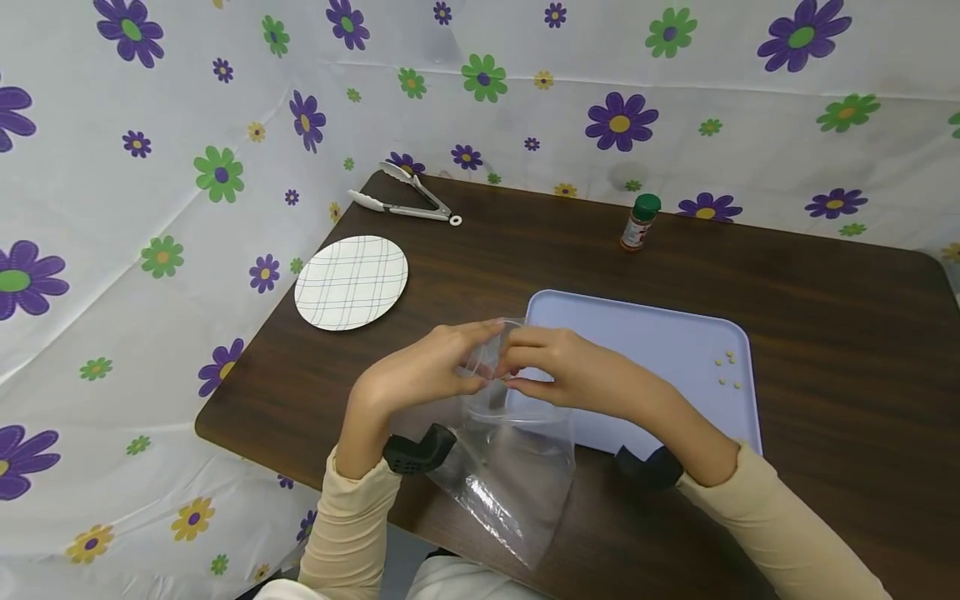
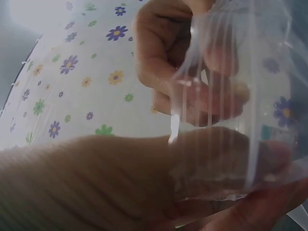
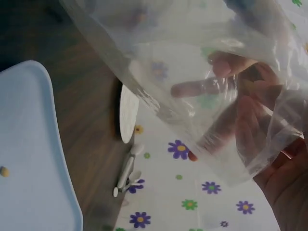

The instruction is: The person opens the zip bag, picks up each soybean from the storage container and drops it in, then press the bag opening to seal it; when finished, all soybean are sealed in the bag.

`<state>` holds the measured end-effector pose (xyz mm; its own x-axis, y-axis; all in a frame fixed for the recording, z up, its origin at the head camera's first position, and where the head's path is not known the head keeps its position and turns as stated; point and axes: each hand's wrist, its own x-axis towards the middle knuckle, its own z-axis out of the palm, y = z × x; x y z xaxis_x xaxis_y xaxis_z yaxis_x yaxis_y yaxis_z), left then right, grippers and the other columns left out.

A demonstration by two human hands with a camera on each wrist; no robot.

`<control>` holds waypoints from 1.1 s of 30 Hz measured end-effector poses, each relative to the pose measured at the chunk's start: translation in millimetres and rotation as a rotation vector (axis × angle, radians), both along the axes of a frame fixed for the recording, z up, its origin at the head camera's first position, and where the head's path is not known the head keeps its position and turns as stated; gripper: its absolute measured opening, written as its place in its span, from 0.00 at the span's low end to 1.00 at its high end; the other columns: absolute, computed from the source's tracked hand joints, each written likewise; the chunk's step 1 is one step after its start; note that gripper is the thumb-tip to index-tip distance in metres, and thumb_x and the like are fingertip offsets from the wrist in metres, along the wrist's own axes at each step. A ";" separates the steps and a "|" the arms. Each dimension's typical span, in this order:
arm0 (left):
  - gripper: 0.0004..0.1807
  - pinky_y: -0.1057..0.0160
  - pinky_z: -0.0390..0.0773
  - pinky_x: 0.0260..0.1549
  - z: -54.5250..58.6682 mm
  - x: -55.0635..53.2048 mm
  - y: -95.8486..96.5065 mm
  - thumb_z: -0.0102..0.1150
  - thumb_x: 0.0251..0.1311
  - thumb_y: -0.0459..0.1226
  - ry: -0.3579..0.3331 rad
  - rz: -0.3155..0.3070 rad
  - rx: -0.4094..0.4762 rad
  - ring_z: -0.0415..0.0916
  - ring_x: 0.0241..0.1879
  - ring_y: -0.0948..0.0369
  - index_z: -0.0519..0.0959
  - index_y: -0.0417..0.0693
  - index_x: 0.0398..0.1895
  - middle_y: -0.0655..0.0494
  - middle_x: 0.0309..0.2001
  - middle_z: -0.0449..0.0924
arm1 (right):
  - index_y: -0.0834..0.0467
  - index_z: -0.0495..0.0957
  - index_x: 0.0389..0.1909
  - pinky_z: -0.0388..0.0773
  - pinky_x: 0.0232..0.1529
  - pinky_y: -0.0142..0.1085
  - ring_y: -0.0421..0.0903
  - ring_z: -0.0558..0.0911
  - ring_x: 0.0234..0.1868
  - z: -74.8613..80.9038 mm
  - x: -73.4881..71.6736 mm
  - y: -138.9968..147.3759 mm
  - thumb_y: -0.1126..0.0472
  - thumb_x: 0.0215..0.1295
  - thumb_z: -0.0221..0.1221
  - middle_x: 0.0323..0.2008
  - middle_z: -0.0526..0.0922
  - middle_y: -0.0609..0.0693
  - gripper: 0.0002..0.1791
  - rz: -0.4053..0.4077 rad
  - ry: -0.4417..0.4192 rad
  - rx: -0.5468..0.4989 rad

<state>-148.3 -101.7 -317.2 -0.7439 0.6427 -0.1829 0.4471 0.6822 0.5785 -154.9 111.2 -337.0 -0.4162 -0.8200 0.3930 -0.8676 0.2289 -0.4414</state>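
Note:
A clear plastic zip bag (image 1: 517,483) hangs between both hands over the near edge of the table, its mouth up at the fingers and its body slanting down. My left hand (image 1: 423,367) grips the bag's mouth, thumb and fingers spaced apart around the plastic. Opposite it, my right hand (image 1: 566,367) has its fingers curled at the same mouth, thumb and fingertips pinching there; I cannot tell whether a pellet is between them. Behind the bag lies a pale blue tray (image 1: 630,333), with several small yellow pellets (image 1: 727,371) toward its right end.
At the back left, metal tongs (image 1: 420,210) lie spread beside a white checked plate (image 1: 351,283). A small green-capped jar (image 1: 640,222) stands at the back. Flower-printed cloth (image 1: 525,108) hangs behind and left of the dark wooden table (image 1: 840,350).

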 end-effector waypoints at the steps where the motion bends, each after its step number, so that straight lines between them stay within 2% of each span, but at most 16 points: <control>1: 0.35 0.66 0.75 0.43 0.4 0.2 -0.3 0.59 0.55 0.32 0.005 -0.001 0.000 0.75 0.41 0.64 0.60 0.37 0.67 0.47 0.67 0.63 | 0.59 0.80 0.34 0.77 0.37 0.25 0.39 0.78 0.35 -1.5 0.0 -0.4 0.66 0.52 0.65 0.35 0.78 0.48 0.07 -0.001 0.008 -0.013; 4: 0.35 0.64 0.76 0.45 0.5 0.3 -1.7 0.59 0.55 0.31 -0.013 0.008 0.009 0.78 0.42 0.65 0.59 0.37 0.67 0.46 0.66 0.64 | 0.59 0.81 0.33 0.78 0.37 0.27 0.39 0.79 0.35 -3.6 -2.2 2.5 0.67 0.50 0.66 0.36 0.79 0.48 0.08 -0.070 -0.038 -0.111; 7: 0.36 0.62 0.75 0.49 -0.5 0.5 -3.8 0.58 0.55 0.31 -0.031 0.024 0.014 0.79 0.45 0.64 0.58 0.38 0.68 0.46 0.66 0.63 | 0.59 0.81 0.34 0.79 0.38 0.29 0.39 0.81 0.36 -7.4 -9.0 10.3 0.69 0.51 0.65 0.35 0.81 0.49 0.09 -0.222 -0.147 -0.226; 9: 0.36 0.62 0.75 0.48 -1.0 0.6 -5.0 0.58 0.55 0.30 -0.047 0.036 0.018 0.80 0.46 0.64 0.57 0.38 0.68 0.46 0.67 0.63 | 0.59 0.81 0.35 0.80 0.39 0.31 0.40 0.81 0.36 -13.6 -15.8 16.8 0.69 0.51 0.65 0.35 0.82 0.49 0.09 -0.348 -0.241 -0.271; 12: 0.37 0.65 0.75 0.46 -1.9 0.4 -6.4 0.58 0.55 0.30 -0.060 0.045 0.018 0.80 0.45 0.64 0.56 0.39 0.69 0.46 0.68 0.60 | 0.59 0.81 0.35 0.81 0.40 0.34 0.41 0.80 0.37 -33.6 -28.2 25.5 0.66 0.54 0.63 0.34 0.82 0.50 0.06 -0.475 -0.365 -0.247; 14: 0.37 0.66 0.75 0.44 -2.8 0.2 -6.9 0.58 0.55 0.30 -0.069 0.047 0.020 0.80 0.45 0.64 0.56 0.39 0.69 0.46 0.69 0.59 | 0.59 0.82 0.34 0.81 0.39 0.35 0.42 0.80 0.36 -51.8 -35.1 29.8 0.62 0.57 0.62 0.33 0.83 0.50 0.06 -0.502 -0.419 -0.167; 17: 0.37 0.67 0.75 0.44 -4.6 -0.2 -7.1 0.58 0.55 0.30 -0.064 0.042 0.021 0.80 0.44 0.65 0.56 0.38 0.69 0.46 0.68 0.60 | 0.60 0.81 0.32 0.79 0.37 0.34 0.43 0.80 0.35 -78.8 -39.8 34.7 0.62 0.58 0.61 0.31 0.82 0.50 0.05 -0.440 -0.428 0.010; 19: 0.37 0.67 0.75 0.44 -5.2 -0.5 -6.8 0.58 0.55 0.29 -0.060 0.037 0.023 0.80 0.43 0.65 0.56 0.38 0.69 0.46 0.68 0.60 | 0.61 0.80 0.30 0.78 0.34 0.32 0.42 0.78 0.32 -93.3 -39.5 36.8 0.66 0.57 0.60 0.29 0.81 0.50 0.02 -0.356 -0.383 0.124; 21: 0.37 0.67 0.75 0.44 -5.2 -0.6 -6.5 0.58 0.54 0.30 -0.058 0.033 0.024 0.81 0.43 0.66 0.56 0.38 0.68 0.46 0.68 0.60 | 0.61 0.79 0.27 0.75 0.30 0.29 0.40 0.76 0.29 -104.2 -37.7 37.7 0.70 0.54 0.60 0.27 0.78 0.50 0.02 -0.268 -0.322 0.195; 24: 0.37 0.67 0.75 0.44 -5.2 -0.5 -6.0 0.58 0.54 0.30 -0.064 0.034 0.026 0.81 0.43 0.65 0.56 0.38 0.68 0.45 0.68 0.60 | 0.59 0.76 0.24 0.70 0.26 0.27 0.37 0.70 0.25 -114.7 -34.9 37.0 0.70 0.50 0.61 0.24 0.74 0.48 0.04 -0.198 -0.250 0.230; 27: 0.37 0.67 0.75 0.43 -5.9 -0.4 -5.8 0.58 0.55 0.30 -0.071 0.036 0.024 0.81 0.43 0.65 0.56 0.38 0.69 0.45 0.68 0.60 | 0.57 0.75 0.23 0.67 0.24 0.25 0.34 0.67 0.24 -120.9 -33.1 35.8 0.68 0.46 0.63 0.23 0.71 0.46 0.06 -0.187 -0.220 0.228; 33: 0.37 0.70 0.75 0.40 -7.6 -1.3 -5.0 0.58 0.55 0.29 -0.074 0.034 0.017 0.81 0.43 0.65 0.56 0.39 0.69 0.46 0.68 0.60 | 0.56 0.75 0.25 0.65 0.24 0.25 0.32 0.64 0.23 -128.9 -29.7 38.0 0.68 0.53 0.62 0.22 0.69 0.43 0.06 -0.187 -0.175 0.213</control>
